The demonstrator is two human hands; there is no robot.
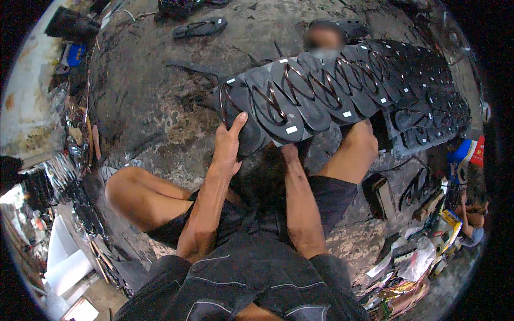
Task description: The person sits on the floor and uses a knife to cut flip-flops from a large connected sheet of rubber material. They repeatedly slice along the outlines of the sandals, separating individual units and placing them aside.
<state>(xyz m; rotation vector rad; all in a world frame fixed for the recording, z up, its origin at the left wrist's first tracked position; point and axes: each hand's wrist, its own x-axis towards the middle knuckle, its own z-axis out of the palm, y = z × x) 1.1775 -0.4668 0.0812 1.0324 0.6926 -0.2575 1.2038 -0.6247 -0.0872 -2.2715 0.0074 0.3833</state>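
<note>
A black flip-flop point(241, 115) with glossy dark straps and a small white sticker stands at the left end of a long row. My left hand point(229, 140) is closed around its lower edge, thumb lying across the sole. Beside it, a row of similar black flip-flops point(308, 99) overlaps and stretches away to the right, above my knee. My right hand point(289, 153) reaches beneath the row's lower edge, close to a flip-flop point(282, 119) with a white sticker. Its fingers are hidden under the soles, so their grip does not show.
More flip-flops point(428, 80) crowd the right end. A loose flip-flop point(199, 28) lies on the dark, worn floor point(144, 69). Scraps and plastic point(415, 262) are heaped at lower right, near another person point(474, 219). White foam sheets point(67, 267) stand at lower left.
</note>
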